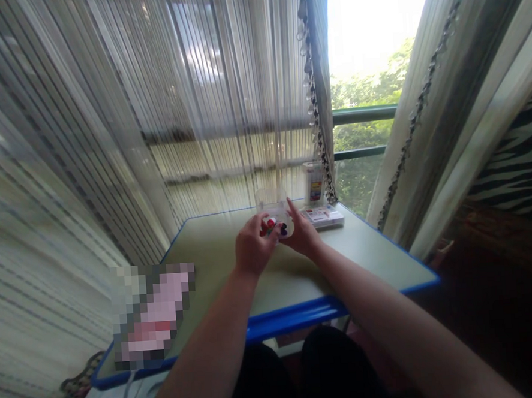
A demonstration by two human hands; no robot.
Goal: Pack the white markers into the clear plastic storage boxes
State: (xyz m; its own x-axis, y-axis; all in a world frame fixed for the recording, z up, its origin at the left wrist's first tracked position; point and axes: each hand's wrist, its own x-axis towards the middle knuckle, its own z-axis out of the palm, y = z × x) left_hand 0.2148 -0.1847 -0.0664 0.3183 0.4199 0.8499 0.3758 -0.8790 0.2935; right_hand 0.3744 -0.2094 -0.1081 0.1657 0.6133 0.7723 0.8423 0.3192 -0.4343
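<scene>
A small clear plastic box (271,197) is held up over the middle of the table, its see-through lid tilted up on the far side. My left hand (253,242) is closed on the box's left side, its thumb reaching over small coloured pieces (271,222). Red, white and dark ones show, but they are too small to name. My right hand (303,233) grips the box from the right, its thumb up along that side. The fingers beneath the box are hidden.
Behind my right hand, a flat white case (323,216) lies on the pale blue-edged table (364,259). A clear container with a printed label (314,184) stands beyond it. A blurred pinkish object (159,307) lies at the left edge. String curtains (224,105) hang just behind.
</scene>
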